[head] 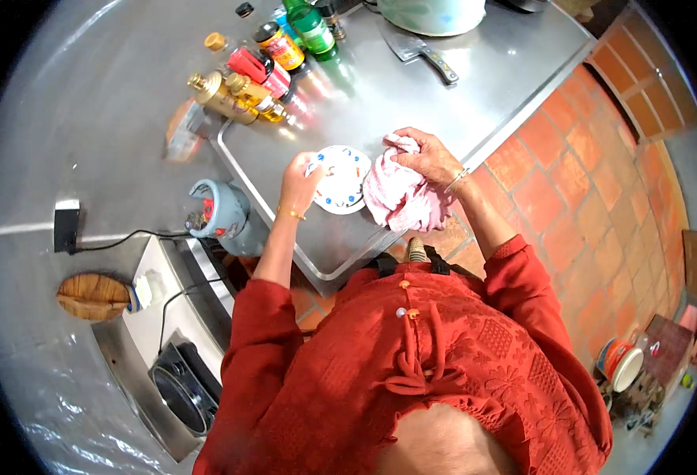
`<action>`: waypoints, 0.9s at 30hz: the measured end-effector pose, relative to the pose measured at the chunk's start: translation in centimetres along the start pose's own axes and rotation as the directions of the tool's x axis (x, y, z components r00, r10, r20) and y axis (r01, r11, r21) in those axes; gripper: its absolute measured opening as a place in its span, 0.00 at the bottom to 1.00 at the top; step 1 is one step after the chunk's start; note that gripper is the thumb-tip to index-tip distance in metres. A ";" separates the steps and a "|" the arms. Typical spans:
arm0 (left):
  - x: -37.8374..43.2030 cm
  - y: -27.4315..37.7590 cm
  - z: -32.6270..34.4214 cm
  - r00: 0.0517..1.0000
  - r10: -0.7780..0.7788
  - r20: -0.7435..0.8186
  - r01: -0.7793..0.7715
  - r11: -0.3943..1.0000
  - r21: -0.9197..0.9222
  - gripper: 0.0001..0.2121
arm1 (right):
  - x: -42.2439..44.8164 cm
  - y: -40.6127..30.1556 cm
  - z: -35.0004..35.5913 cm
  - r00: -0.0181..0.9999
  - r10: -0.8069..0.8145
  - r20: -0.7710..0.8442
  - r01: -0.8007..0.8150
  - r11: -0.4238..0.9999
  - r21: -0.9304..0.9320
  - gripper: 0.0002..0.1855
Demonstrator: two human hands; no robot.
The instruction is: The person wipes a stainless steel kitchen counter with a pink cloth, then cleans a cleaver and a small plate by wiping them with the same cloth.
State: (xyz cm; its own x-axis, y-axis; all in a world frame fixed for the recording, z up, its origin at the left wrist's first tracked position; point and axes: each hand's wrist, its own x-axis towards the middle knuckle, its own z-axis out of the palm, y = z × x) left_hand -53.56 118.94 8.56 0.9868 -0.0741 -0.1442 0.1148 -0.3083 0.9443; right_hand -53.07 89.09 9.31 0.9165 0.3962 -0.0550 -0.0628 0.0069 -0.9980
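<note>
My left hand (299,184) grips the left rim of a small white plate (341,179) decorated with blue and orange marks. Its patterned face is turned up towards me, over the near part of a stainless steel table (378,113). In my right hand (428,157) is a bunched pink-and-white cloth (405,196), pinched at its top. The cloth hangs beside the plate's right rim, over the table's front edge; I cannot tell whether the two touch. Folds of cloth hide some of my right fingers.
Several bottles (265,71) crowd the table's back left. A cleaver (422,53) lies farther back, near a pale green pot (434,15). Left of the table stands a grey gas cylinder (226,217). A wooden lid (94,295) and a black appliance (185,389) are at lower left.
</note>
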 end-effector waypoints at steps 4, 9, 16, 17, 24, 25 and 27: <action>-1.7 -1.6 0.2 0.970 0.002 -0.241 -0.017 0.998 -0.060 0.10 | -1.8 -1.9 -0.1 0.992 0.085 -0.098 -0.078 0.995 0.070 0.20; -3.7 -2.9 2.6 0.920 0.011 -0.392 -0.119 0.960 -0.253 0.11 | -2.5 -3.1 4.1 0.996 -0.056 -0.075 0.058 0.998 0.022 0.24; -4.9 -0.8 5.2 0.922 -0.021 -0.386 -0.059 0.979 -0.194 0.18 | -0.7 -1.3 6.5 0.945 -0.189 -0.266 0.020 0.848 -0.530 0.34; -4.8 -0.7 5.7 0.927 -0.024 -0.373 -0.058 0.977 -0.206 0.18 | -0.5 0.1 5.9 0.943 -0.112 -0.313 -0.038 0.900 -0.435 0.33; -4.8 0.8 7.1 0.908 -0.020 -0.419 -0.082 0.971 -0.224 0.20 | -0.2 -2.5 7.9 0.876 -0.338 -0.345 0.065 0.790 -0.609 0.22; -4.8 1.5 7.2 0.915 -0.024 -0.402 -0.066 0.976 -0.210 0.20 | -0.2 -2.8 8.1 0.835 -0.439 -0.331 0.107 0.720 -0.686 0.20; -4.7 1.6 7.1 0.920 -0.036 -0.390 -0.066 0.968 -0.243 0.20 | -0.1 -2.1 7.9 0.883 -0.365 -0.297 0.055 0.707 -0.705 0.24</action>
State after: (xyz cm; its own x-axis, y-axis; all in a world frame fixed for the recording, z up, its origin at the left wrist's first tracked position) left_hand -58.85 112.05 8.66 0.9484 0.3131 -0.0510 0.0742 -0.0627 0.9953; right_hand -56.15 96.28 11.70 0.9491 0.0744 0.3061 0.2844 -0.6205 -0.7308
